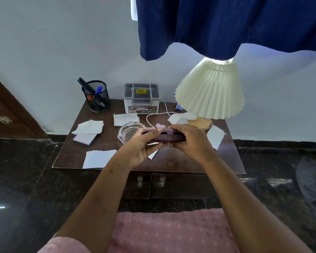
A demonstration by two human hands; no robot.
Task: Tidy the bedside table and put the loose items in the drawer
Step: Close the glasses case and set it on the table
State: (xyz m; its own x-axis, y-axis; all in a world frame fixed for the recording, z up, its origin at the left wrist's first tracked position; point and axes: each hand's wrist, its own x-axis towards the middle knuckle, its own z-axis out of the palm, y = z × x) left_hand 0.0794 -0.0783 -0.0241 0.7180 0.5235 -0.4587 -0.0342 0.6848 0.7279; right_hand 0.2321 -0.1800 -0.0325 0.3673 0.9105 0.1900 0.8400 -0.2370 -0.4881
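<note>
Frame centre — left hand [141,143] and right hand [186,141] both gripping a purple phone [164,136], above the tabletop [171,161], papers [98,158] scattered, lamp [210,92] upper right.

**One word legible: OPEL**

The grey organiser box [141,99] at the back of the bedside table [171,161] carries a printed strip label along its front face. At the right end of that strip the word "OPEL" reads clearly in white letters on black. The rest of the strip holds small pictures and a red-and-white patch too blurred to read. A yellow sticker [141,91] lies in the box's top; its dark print is too small to make out.
</note>
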